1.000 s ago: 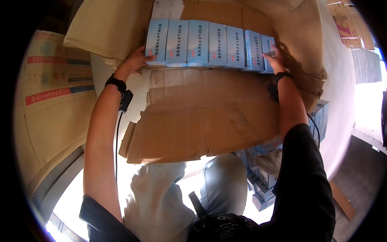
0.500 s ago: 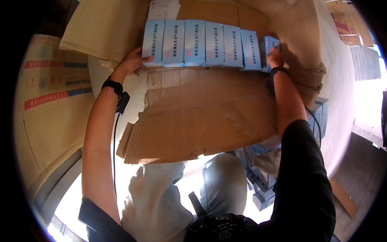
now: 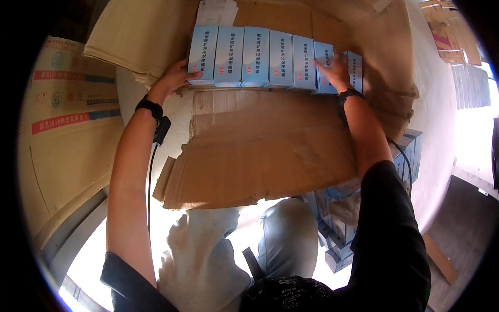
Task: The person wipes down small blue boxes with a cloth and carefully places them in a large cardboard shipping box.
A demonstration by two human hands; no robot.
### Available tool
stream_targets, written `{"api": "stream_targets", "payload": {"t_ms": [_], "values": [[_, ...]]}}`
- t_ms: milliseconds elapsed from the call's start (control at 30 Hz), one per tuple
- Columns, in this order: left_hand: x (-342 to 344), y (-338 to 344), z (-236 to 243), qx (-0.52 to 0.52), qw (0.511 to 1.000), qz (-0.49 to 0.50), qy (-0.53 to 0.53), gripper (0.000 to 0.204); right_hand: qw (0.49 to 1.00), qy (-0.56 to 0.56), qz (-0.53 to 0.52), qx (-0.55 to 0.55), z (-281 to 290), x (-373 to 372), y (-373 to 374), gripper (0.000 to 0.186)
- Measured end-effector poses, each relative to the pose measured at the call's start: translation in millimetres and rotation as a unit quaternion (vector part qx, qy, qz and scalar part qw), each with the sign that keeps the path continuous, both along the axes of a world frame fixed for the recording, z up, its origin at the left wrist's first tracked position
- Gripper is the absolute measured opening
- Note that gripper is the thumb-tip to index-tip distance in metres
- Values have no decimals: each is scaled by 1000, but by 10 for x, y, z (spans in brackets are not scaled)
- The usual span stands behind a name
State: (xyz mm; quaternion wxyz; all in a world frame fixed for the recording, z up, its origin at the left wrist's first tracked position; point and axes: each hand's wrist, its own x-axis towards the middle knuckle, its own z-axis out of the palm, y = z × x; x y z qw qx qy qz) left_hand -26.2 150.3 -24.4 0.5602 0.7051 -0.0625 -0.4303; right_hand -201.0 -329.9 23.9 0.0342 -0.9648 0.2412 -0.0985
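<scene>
Seven blue boxes lined up in a beat-up carton

So the open brown carton point(image 3: 374, 41) has a row of seven blue boxes point(image 3: 254, 57) standing side by side in it, plus some white papers point(image 3: 215, 13) behind the left end. Papers are cut off by the top edge. Left hand point(image 3: 174, 78) is at the row's left end, thumb on the first box's face; can't tell if it's really gripping. Right hand point(image 3: 338, 73) has its thumb stuck out wide over the sixth box and hides part of it and the seventh; fingertips are hard to make out, so no clue on grip. Boxes are slim, pale blue, dark lettering, red marks. More boxes in a pile point(image 3: 340, 242) lower right, partly behind the black sleeve point(image 3: 390, 223).
</scene>
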Motion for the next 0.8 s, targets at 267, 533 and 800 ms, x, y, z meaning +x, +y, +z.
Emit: {"api": "stream_targets", "payload": {"t_ms": [267,533,800], "values": [[-26,-11,113,22,1000,-5,-7,69,983,59,71,161,-214,31,-393,78],[-37,2,199,4,1000,-14,-1,73,987,76,-115,82,-87,-49,-260,62],[-61,-15,188,20,1000,-9,-9,69,981,99,-72,-151,123,-81,-78,48]]}}
